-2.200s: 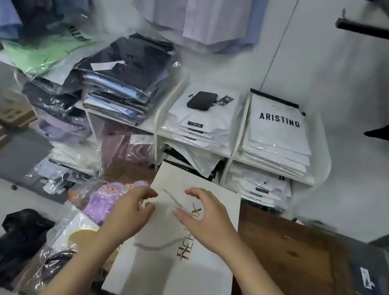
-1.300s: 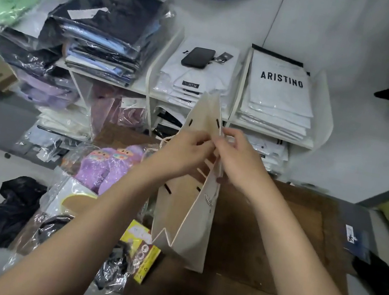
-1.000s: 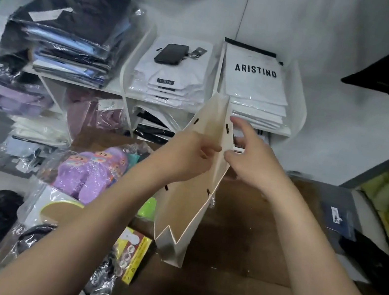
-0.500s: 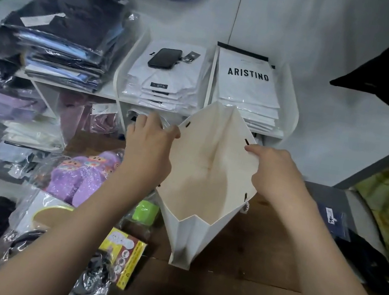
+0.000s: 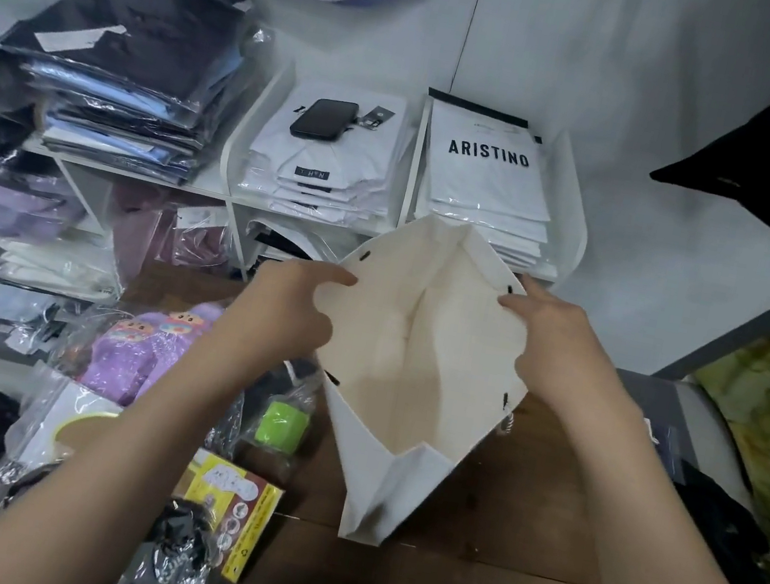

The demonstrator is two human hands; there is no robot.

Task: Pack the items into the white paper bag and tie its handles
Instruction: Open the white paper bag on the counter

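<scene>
The white paper bag (image 5: pixel 419 349) stands on the wooden table (image 5: pixel 508 545) with its mouth spread wide and its cream inside showing, nothing in it. My left hand (image 5: pixel 287 310) pinches the bag's left rim. My right hand (image 5: pixel 554 342) grips the right rim, its forefinger stretched along the edge. Left of the bag lie the items in plastic wrap: a purple plush toy (image 5: pixel 142 346), a green roll (image 5: pixel 282 425), a yellow box (image 5: pixel 233 502) and a black bundle (image 5: pixel 171 558). A bit of the bag's cord handle (image 5: pixel 506 424) hangs outside on the right.
Behind the table a white shelf (image 5: pixel 243 148) holds stacks of packaged shirts, with a black phone (image 5: pixel 323 118) on one stack. More wrapped clothes are piled at the left (image 5: pixel 120 59). Dark cloth (image 5: pixel 719 515) lies at the table's right end.
The flat bag was lifted, stood upright and pulled apart by both hands; since half a second ago its mouth has widened a little more.
</scene>
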